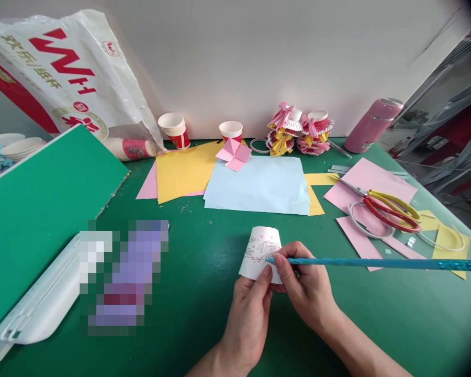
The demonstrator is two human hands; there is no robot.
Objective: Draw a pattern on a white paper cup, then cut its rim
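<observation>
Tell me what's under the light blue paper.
The light blue paper covers part of a yellow sheet at its left; more yellow paper sticks out at right. Anything fully beneath is hidden.

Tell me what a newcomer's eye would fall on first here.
Probably the long blue writing tool in the right hand, its tip at the drawn-on white piece held by the left hand, front and center. Next, perhaps, the big white bag with red lettering at back left, then the red-and-yellow-handled scissors lying on the right.
</observation>
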